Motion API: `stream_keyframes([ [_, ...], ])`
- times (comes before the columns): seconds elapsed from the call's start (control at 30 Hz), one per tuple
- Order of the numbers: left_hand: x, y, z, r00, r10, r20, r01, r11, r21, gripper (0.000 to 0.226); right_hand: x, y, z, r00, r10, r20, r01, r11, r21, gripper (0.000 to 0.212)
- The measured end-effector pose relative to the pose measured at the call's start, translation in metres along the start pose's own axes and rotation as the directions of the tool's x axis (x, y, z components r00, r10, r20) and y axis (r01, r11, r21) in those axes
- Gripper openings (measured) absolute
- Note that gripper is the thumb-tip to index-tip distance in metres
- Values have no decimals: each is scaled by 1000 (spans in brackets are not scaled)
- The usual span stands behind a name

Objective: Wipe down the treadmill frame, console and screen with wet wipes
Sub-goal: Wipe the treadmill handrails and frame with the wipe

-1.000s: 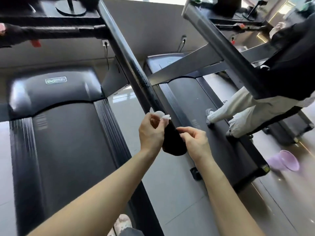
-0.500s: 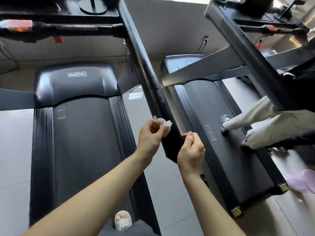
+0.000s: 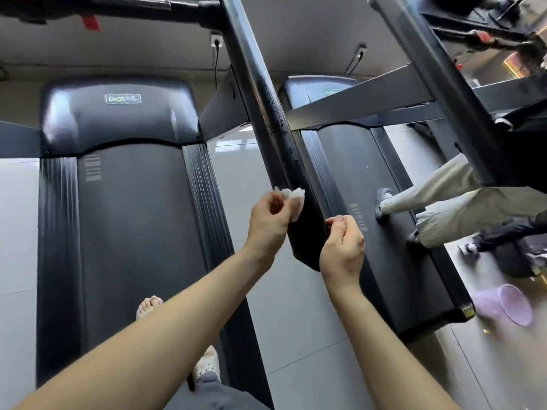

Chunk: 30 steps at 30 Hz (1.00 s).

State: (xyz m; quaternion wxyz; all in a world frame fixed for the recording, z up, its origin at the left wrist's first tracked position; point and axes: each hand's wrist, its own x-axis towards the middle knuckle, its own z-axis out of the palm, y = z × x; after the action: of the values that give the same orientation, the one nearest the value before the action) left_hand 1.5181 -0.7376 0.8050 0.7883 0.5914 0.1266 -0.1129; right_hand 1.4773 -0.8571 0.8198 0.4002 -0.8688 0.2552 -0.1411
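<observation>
A black handrail of the treadmill frame slants down the middle of the view and ends in a rounded tip near my hands. My left hand pinches a small crumpled white wet wipe right beside the rail's lower end. On the other side of the rail my right hand hovers with its fingers curled and nothing in them. The treadmill's belt and motor cover lie below on the left. The console is mostly out of frame at the top.
A second treadmill stands to the right; another person's legs in pale trousers are on it. A lilac plastic basin lies tipped on the tiled floor at far right. My own foot shows below.
The view has shifted left and down along the rail. My left hand still pinches the wipe by the rail's end; my right hand stays curled and has drawn slightly away from the rail.
</observation>
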Motion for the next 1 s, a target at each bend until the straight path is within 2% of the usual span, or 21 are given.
stream_keyframes([
  [0.13,-38,-15,1,994,-21,106,27,998,-57,24,12,-11,-1,992,90,88,-78,988,-132,32],
  [0.23,-65,-32,3,980,-63,190,63,998,4,28,15,-12,0,986,141,87,-130,984,-121,33],
  [0.37,-27,-24,1,994,-46,100,45,999,6,28,15,-10,4,989,141,53,-136,987,-88,32],
  [0.5,12,-11,-4,999,-49,8,49,987,-155,26,15,-12,4,991,129,39,-124,986,-113,32],
  [0.57,7,-15,-8,995,-90,34,95,980,-174,28,14,-13,3,990,130,47,-124,985,-116,33],
  [0.7,-42,-33,-12,985,-101,140,110,993,-52,34,15,-13,3,991,123,49,-117,987,-114,32],
  [0.8,-59,-39,-16,972,-109,210,109,994,8,24,13,-14,3,993,104,57,-97,989,-110,32],
  [0.9,-38,-28,-19,981,-71,178,68,997,22,15,13,-15,3,993,107,49,-101,989,-113,32],
  [1.0,4,-20,-19,994,-68,85,72,996,-51,9,12,-16,3,991,123,57,-116,986,-118,31],
])
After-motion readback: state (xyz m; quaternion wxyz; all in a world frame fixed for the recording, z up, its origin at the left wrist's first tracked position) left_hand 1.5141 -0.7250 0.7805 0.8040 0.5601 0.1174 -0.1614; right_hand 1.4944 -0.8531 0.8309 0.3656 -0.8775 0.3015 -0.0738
